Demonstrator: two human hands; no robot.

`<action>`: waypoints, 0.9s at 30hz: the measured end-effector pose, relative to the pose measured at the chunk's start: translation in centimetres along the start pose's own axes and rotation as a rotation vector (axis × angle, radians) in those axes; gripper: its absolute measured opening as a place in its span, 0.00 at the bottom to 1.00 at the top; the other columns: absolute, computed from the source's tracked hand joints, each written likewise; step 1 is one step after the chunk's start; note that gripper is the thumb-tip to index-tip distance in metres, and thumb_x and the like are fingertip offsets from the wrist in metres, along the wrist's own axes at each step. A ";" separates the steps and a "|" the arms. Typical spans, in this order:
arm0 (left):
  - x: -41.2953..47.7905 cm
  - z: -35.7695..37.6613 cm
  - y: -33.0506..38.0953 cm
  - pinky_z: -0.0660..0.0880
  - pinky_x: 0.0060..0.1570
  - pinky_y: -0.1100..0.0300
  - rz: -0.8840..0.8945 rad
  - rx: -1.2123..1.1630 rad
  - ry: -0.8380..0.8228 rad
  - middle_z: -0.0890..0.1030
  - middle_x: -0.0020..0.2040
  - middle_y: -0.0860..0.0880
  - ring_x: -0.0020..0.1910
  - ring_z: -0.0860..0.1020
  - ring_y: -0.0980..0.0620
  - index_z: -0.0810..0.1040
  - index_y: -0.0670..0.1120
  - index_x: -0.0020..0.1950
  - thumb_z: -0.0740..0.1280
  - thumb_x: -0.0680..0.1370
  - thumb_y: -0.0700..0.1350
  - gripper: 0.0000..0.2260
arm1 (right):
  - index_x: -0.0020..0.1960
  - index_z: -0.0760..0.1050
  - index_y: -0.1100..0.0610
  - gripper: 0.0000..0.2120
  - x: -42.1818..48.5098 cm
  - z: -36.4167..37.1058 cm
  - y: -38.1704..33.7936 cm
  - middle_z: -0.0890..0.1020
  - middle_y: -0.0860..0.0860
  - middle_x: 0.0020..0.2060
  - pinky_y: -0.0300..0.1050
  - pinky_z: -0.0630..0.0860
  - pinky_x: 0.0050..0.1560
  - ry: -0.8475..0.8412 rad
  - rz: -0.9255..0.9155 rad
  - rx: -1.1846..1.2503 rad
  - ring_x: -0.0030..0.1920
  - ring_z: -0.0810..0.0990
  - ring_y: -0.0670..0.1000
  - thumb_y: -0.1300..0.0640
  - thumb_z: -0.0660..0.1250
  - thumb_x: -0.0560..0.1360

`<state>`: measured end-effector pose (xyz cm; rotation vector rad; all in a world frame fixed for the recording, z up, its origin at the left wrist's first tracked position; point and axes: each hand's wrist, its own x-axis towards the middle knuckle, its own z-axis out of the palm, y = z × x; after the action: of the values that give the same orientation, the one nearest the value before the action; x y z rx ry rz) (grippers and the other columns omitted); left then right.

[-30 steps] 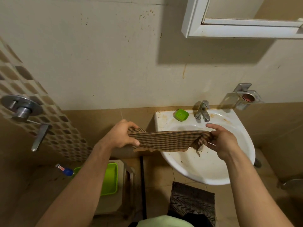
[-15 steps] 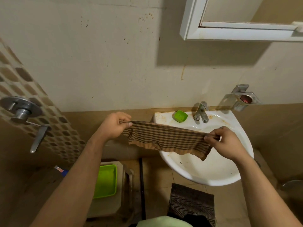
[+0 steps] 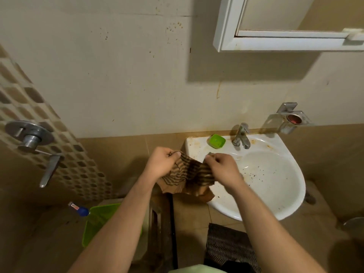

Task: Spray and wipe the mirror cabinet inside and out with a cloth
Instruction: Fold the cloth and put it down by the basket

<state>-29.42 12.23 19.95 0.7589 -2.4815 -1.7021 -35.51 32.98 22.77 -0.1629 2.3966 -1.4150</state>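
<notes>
- Head view: the cloth (image 3: 187,174) hangs between both hands just below frame centre, over the 9 o'clock rim of the sink (image 3: 285,203). The mirror cabinet (image 3: 226,26) sits at 1 o'clock, well apart.
- The left hand (image 3: 161,164) pinches the cloth's upper left edge; the right hand (image 3: 222,170) pinches its upper right edge.
- Handling, as judged: light, limp, non-fragile fabric that sags wherever unsupported. Grip at corners or along a folded edge.
- Change from 0.5 s earlier: the hands now stand close together. The cloth, then stretched flat, now bunches and folds.
</notes>
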 end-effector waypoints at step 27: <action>1.2 -2.6 0.2 0.75 0.42 0.63 0.159 -0.065 -0.029 0.85 0.38 0.53 0.39 0.81 0.56 0.83 0.52 0.44 0.64 0.81 0.34 0.15 | 0.51 0.81 0.47 0.06 2.2 -0.2 -1.4 0.85 0.46 0.43 0.48 0.79 0.44 -0.018 -0.294 -0.506 0.44 0.82 0.51 0.57 0.69 0.77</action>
<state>-29.77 9.55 20.93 0.5195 -2.4184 -1.7396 -37.77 31.84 23.54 -0.6728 2.7515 -0.8692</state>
